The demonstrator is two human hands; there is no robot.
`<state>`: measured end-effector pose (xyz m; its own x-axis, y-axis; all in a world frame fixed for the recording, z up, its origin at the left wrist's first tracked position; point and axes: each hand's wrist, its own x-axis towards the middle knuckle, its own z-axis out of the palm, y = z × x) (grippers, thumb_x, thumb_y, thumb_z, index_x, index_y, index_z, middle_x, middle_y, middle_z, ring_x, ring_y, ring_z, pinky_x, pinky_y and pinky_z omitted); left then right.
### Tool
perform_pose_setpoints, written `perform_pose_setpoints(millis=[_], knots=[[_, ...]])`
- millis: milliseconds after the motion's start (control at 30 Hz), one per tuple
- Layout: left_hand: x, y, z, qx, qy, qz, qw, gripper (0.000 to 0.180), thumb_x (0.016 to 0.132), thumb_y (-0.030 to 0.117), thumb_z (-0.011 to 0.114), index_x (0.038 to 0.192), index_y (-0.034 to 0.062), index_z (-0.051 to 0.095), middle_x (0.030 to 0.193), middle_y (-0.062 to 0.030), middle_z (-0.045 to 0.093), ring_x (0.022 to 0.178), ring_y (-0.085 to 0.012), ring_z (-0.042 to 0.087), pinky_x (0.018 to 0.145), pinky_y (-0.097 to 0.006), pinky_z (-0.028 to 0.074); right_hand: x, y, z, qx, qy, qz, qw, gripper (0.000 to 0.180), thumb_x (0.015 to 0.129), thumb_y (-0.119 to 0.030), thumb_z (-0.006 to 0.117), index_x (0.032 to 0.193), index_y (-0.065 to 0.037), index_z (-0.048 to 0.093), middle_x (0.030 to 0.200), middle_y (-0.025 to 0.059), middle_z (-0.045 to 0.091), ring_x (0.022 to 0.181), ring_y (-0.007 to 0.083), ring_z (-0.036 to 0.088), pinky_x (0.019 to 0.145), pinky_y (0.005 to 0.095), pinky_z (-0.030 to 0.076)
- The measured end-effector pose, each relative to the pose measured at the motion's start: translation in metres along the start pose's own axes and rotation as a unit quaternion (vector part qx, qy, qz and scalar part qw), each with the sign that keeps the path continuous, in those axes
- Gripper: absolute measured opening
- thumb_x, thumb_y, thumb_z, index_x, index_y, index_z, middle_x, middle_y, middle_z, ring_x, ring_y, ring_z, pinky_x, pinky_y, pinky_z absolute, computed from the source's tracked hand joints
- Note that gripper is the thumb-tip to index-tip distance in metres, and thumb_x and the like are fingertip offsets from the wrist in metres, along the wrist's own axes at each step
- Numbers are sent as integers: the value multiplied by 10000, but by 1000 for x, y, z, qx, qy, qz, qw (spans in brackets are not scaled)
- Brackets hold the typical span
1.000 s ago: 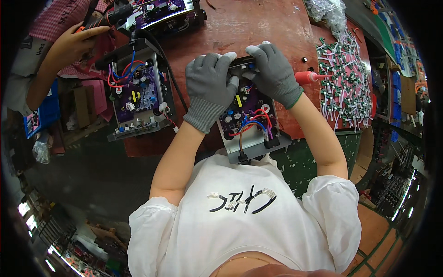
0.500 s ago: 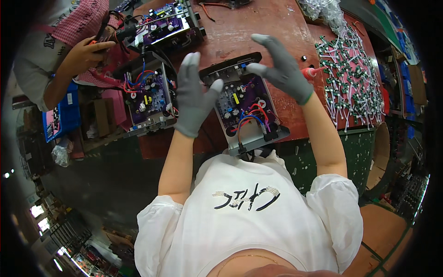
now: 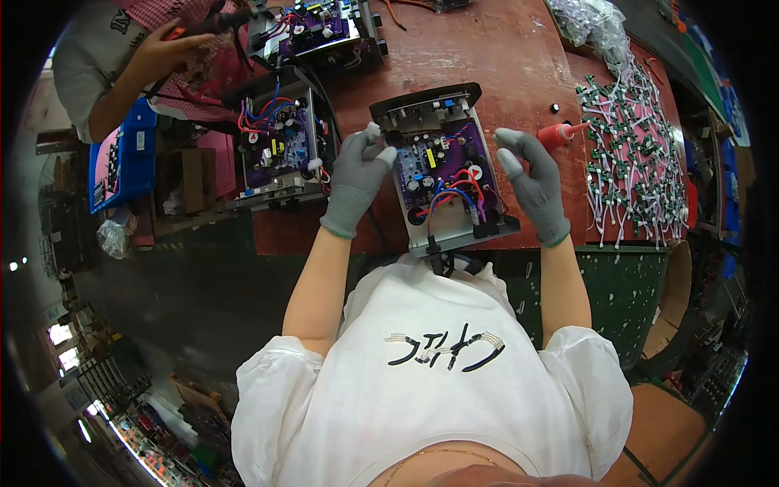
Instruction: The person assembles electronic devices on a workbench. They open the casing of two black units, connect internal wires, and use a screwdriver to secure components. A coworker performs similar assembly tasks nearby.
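Circuit-board chassis (image 3: 442,174), an open metal tray with a purple board, capacitors and red and blue wires inside, lies on the reddish-brown workbench (image 3: 503,57) right in front of the person, its black front panel turned away from them, likely so the wiring faces the worker. Left hand (image 3: 357,183), in a grey glove, rests against the chassis's left edge with its fingers curled near the front panel corner; it seems to pinch something small and white there, though the view is too coarse to be sure. Right hand (image 3: 531,183), also gloved, hovers just right of the chassis with fingers spread and loose, gripping nothing. Just beyond that hand a red bottle (image 3: 560,134) lies within easy reach. Farther right of the chassis, rows of small wired parts (image 3: 637,162) are spread out. Left of the chassis sits a second open unit (image 3: 280,146), and beyond it a co-worker's hand (image 3: 158,53) holds a tool.
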<state>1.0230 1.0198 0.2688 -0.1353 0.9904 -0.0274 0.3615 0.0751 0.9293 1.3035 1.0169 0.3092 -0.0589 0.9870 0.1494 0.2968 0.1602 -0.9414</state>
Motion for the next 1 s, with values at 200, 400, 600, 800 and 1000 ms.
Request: perform_pose_setpoints(millis=[200,400,600,800,1000], knots=[[11,38,-1,75,-22,35,996,241,811,210,761,914,19,656,864,-35,562,786,-144,593,710,-283,482,-1,-8,1,-36,-18,-48,998,201,884,-58,627,1075,-4,656,1041,114,675,983,196,645,883,292,485],[17,36,4,317,-16,109,942,255,781,236,796,851,27,669,816,-16,550,696,-129,550,656,-271,460,-2,-10,13,-10,-40,-38,998,188,897,-80,615,1066,-8,650,995,111,671,934,190,651,838,303,495],[31,-5,10,112,-33,9,993,275,759,288,773,890,55,707,862,-102,564,796,-258,604,745,-371,496,-1,1,20,-17,-32,-41,999,200,901,-110,613,1077,-21,643,982,123,660,885,220,655,797,313,502],[12,21,15,136,15,67,988,252,762,268,763,916,72,725,893,-111,576,831,-255,606,752,-374,492,0,5,19,-53,-33,-94,994,201,903,-122,604,1075,-24,642,956,138,646,868,261,653,783,336,509],[16,26,15,298,13,84,951,243,766,316,736,896,111,739,898,-108,587,868,-288,608,763,-411,491,-1,-1,19,-17,-47,-48,998,198,913,-132,594,1074,-28,643,959,128,648,863,246,656,777,333,513]])
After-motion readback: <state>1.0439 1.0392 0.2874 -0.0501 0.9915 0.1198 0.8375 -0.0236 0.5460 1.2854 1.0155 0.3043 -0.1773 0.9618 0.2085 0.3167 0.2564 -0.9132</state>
